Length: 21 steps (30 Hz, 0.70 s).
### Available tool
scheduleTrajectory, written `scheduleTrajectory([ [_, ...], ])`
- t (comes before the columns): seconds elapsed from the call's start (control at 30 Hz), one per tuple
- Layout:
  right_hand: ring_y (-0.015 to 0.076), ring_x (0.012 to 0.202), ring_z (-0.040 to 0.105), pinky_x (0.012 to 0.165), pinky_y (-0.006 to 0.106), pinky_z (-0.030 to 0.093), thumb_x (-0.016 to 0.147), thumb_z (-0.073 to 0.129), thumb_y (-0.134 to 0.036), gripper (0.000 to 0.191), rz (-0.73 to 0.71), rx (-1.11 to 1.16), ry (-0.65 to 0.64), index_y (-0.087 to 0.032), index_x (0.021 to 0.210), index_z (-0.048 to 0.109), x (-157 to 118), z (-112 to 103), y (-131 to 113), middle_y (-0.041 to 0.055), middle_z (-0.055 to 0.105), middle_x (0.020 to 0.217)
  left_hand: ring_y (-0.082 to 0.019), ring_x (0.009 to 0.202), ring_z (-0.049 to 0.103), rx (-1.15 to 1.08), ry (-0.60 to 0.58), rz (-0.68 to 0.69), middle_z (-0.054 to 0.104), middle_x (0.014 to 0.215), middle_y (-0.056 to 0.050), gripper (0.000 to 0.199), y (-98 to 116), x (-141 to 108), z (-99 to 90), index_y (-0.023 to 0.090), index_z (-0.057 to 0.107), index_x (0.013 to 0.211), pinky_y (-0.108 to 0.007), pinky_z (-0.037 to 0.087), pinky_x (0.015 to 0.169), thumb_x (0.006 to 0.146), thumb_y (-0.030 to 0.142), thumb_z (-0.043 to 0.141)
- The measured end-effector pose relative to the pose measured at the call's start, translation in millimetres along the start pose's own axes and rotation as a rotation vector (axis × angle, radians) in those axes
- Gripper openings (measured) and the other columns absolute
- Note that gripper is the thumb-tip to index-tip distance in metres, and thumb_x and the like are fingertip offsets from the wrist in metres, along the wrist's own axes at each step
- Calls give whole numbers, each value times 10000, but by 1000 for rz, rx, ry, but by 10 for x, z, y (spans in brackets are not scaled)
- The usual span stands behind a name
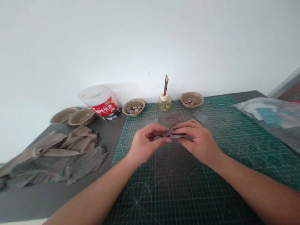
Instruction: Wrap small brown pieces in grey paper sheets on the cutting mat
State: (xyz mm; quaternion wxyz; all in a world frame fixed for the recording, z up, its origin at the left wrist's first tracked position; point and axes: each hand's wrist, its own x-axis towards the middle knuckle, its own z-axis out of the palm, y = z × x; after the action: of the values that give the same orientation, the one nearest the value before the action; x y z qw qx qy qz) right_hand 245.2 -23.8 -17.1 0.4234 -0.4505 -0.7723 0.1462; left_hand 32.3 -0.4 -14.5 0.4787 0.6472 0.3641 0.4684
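Observation:
My left hand (150,140) and my right hand (197,137) meet over the green cutting mat (145,193), fingertips nearly touching. Thumb and fingers of the left pinch a small greyish stone (166,133), mostly covered. A folded grey piece of sandpaper (176,136) is gripped by the right, its edge against the stone. Just behind the hands lies a brown sheet (174,118) with dark marks. Grey sandpaper squares rest on either side of it, one at left (152,121) and one at right (200,116).
Bowls of stones stand at the back left (133,107) and back right (192,100), with a reed diffuser (165,101) between. Leftward are a plastic jar (103,104), two more bowls (82,117) and crumpled cloths (70,150). A plastic bag (272,115) lies at right.

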Motion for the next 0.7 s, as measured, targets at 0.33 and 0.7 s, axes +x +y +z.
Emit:
scheduleTrajectory([
  [0.33,168,652,647,675,308,523,911,703,-397,188,205,166,75,-319,1052,799,2,-54,-73,-10,737,741,-141,718,682,-78,-5,-67,732,802,-28,275,-41,31,4,155,709,915,-264,567,686,719,260,869],
  [0.7,106,302,531,308,198,401,977,562,-390,370,468,528,-211,-276,1309,677,28,-29,-35,-39,689,551,-130,630,673,-55,-1,-110,734,761,-29,203,-56,16,6,146,673,932,-254,544,615,850,311,759],
])
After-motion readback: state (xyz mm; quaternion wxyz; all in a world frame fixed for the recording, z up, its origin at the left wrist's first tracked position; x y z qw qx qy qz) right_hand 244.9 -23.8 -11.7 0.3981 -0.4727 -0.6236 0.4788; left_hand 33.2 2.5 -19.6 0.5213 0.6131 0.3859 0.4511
